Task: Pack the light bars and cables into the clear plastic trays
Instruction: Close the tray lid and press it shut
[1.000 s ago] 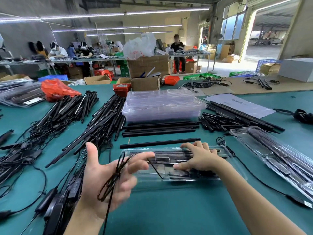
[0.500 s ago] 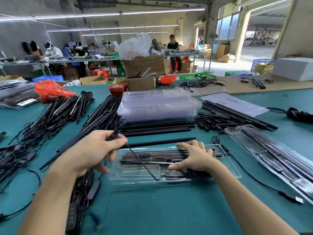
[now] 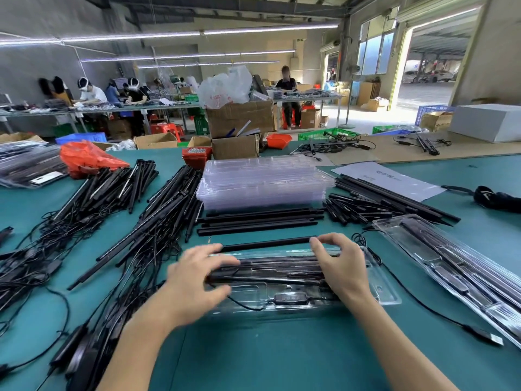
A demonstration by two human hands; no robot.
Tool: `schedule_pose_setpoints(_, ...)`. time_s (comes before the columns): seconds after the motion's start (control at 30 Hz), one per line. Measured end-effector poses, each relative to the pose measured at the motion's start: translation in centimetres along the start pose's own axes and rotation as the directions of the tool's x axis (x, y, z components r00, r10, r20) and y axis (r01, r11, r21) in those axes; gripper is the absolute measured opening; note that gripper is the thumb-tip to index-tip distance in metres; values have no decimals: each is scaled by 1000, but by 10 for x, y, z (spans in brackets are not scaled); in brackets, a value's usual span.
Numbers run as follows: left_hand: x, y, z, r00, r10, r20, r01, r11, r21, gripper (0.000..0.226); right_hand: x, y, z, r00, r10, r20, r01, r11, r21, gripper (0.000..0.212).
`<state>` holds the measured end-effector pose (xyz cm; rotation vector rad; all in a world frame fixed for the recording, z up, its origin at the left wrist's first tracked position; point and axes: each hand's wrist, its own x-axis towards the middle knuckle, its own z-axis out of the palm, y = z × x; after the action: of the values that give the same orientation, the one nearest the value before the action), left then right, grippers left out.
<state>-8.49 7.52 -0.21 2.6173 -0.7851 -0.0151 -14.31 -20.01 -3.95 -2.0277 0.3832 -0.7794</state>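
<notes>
A clear plastic tray [image 3: 380, 294] lies on the green table right in front of me. Black light bars [image 3: 276, 270] sit in its long slots, and a black cable controller [image 3: 287, 297] with its thin cable lies in the near pocket. My left hand [image 3: 194, 280] is spread over the tray's left end, fingers stretched across the bars, slightly blurred. My right hand [image 3: 341, 263] arches over the right part, fingertips pressing down near the far rim. A single loose bar [image 3: 267, 244] lies just behind the tray.
Behind are a row of bars [image 3: 259, 221] and a stack of empty trays [image 3: 265, 182]. Piles of bars with tangled cables [image 3: 158, 221] fill the left. A filled tray [image 3: 451, 266] lies on the right, with a USB cable end [image 3: 485, 335] near it.
My left hand carried the coiled cable from the left to the tray and let go of it, and now rests on the bars. My right hand stayed on the tray.
</notes>
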Motion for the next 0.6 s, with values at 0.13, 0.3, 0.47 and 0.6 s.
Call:
schedule_pose_setpoints(0.13,-8,10,14,984,111,140,-99,991,-91,33,-19,-22,-14,944,225,239,-256,961,103,48)
schedule_pose_setpoints(0.3,-18,12,13,1000,16,20,-17,999,30,36,-56,-35,-23,314,471,825,-599,772,-213,66)
schedule_pose_setpoints(0.47,-30,21,9,987,-145,74,127,970,207,47,-77,-38,-19,261,361,895,-905,415,96,66)
schedule_pose_setpoints(0.6,-30,21,10,971,-227,68,213,962,170,44,-88,-46,-3,370,369,853,-909,-48,415,66)
